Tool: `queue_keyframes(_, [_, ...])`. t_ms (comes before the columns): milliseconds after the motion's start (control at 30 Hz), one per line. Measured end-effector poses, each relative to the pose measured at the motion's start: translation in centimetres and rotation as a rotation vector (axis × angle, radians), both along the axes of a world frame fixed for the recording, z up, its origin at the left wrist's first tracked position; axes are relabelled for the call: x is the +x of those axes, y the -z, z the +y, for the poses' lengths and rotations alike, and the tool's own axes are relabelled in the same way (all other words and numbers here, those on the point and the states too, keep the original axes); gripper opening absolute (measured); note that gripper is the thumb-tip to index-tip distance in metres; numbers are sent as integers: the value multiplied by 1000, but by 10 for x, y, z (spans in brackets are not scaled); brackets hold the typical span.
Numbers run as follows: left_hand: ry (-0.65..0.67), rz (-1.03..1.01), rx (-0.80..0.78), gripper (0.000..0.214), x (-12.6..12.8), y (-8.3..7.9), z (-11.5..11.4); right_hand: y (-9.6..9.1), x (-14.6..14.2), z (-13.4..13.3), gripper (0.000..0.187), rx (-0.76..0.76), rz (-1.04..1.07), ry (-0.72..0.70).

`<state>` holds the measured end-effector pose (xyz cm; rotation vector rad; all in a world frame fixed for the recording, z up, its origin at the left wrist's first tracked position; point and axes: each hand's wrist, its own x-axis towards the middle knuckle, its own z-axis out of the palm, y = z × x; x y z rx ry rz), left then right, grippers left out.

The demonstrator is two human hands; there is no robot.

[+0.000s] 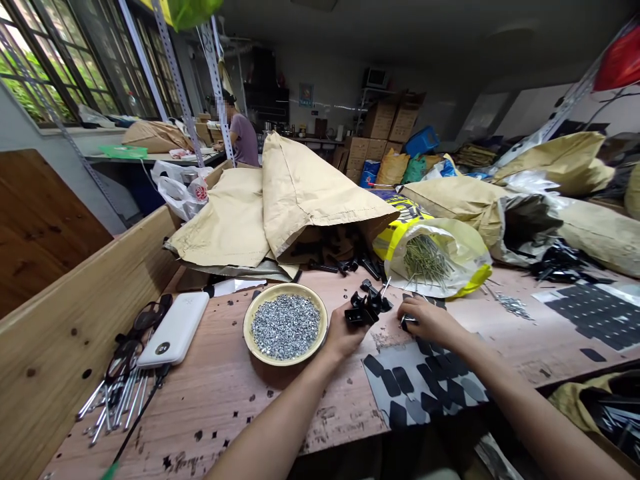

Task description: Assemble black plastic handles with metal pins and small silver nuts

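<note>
My left hand [345, 335] is closed around several black plastic parts [369, 305], and a thin metal rod [386, 287] sticks up beside them. Just to its right, my right hand [427, 321] pinches a small dark piece with a shiny edge [409, 320]; its exact kind cannot be made out. Left of my left hand stands a yellowish bowl [249, 341] full of small metal nuts [285, 327]. Below my right hand lies a pale backing sheet [376, 385] bearing black pads [431, 403], some peeled away.
A yellow-and-clear bag [470, 250] of long screws [425, 260] lies open behind my hands. Paper sacks [320, 187] spill black parts. A white power bank [175, 330], glasses [125, 357] and metal rods [120, 403] lie left, beside a wooden board [100, 307]. A person [243, 137] sits far back.
</note>
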<state>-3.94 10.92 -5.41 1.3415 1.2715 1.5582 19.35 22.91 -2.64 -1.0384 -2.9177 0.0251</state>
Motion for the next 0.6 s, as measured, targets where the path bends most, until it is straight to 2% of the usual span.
queue_keyframes(167, [-22,28,21,20,1,-1,0,-9,-11,-2,20,124,-109,-193])
queue_keyframes(300, [-37,22,29,16,3,0,1,-2,-12,3,30,117,-116,-196])
queue_keyframes(400, [-45,24,16,22,3,2,1,1,-12,5,39,118,-142,-227])
queue_keyframes(600, [-51,50,1,22,2,7,3,-8,-10,1,19,219,-201,-412])
